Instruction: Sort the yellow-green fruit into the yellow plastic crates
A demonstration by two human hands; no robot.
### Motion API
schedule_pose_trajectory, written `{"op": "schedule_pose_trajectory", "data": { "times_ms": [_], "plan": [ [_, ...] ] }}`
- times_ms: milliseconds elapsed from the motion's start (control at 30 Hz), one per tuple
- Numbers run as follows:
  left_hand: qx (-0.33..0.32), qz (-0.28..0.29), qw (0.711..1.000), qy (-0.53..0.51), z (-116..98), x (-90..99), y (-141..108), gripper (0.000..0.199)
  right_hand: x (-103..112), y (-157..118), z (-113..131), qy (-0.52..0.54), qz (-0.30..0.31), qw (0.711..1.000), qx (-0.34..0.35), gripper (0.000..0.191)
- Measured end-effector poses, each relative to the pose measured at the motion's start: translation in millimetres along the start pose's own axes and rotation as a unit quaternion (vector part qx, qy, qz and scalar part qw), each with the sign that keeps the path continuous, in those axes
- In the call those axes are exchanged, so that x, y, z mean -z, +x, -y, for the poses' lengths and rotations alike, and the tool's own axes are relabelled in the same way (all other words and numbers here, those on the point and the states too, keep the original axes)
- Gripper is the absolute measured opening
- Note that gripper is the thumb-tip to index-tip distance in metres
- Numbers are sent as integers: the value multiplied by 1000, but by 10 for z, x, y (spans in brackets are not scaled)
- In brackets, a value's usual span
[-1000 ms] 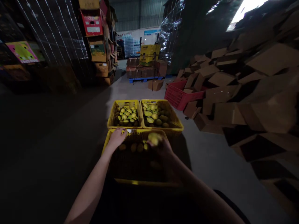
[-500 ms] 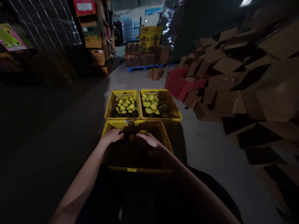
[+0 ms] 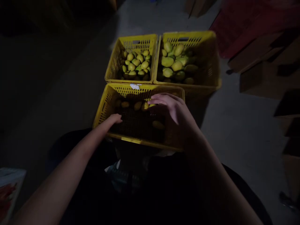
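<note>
A yellow plastic crate (image 3: 122, 138) stands right in front of me, with several yellow-green mangoes (image 3: 137, 106) along its far side. One more mango (image 3: 158, 125) lies nearer its right end. Over the right part of this crate is my right hand (image 3: 170, 104), fingers stretched and thumb apart. Its fingertips are close to a yellow mango; whether they touch it I cannot tell. My left hand (image 3: 115, 119) reaches in over the crate's left part, its fingers pointing down and mostly lost in the dark. Nothing shows in it.
Behind the near crate, a left yellow crate (image 3: 130, 82) and a right yellow crate (image 3: 187, 84) stand side by side, both holding mangoes. Cardboard boxes (image 3: 260, 81) and a red crate (image 3: 253, 25) lie to the right. A printed white item (image 3: 11, 178) is at lower left.
The view has tipped down and come closer to the crates. My hands have moved apart, the right one rising toward the near crate's right side. More mangoes now show inside it.
</note>
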State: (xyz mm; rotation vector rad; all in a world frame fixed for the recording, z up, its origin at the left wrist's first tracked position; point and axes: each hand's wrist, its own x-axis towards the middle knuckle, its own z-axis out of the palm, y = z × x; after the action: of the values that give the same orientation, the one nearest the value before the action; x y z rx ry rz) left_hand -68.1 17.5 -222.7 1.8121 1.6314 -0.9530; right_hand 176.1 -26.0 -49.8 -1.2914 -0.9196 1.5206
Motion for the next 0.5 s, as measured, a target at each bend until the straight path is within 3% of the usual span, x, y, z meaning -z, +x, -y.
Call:
{"op": "schedule_pose_trajectory", "data": {
  "times_ms": [133, 300, 400, 500],
  "plan": [
    [52, -10, 998, 25, 28, -154, 467, 52, 50, 62, 3, -37, -58, 998, -12, 15],
    [71, -60, 995, 39, -55, 63, 1090, 72, 193, 152, -102, -145, -98, 984, 19, 15],
    [47, -78, 995, 36, -146, 156, 1356, 70, 254, 189, -161, -222, -114, 968, 28, 13],
    [47, -102, 993, 28, -201, 119, 1451, 59, 301, 208, -202, -310, -104, 945, 17, 13]
  ]
}}
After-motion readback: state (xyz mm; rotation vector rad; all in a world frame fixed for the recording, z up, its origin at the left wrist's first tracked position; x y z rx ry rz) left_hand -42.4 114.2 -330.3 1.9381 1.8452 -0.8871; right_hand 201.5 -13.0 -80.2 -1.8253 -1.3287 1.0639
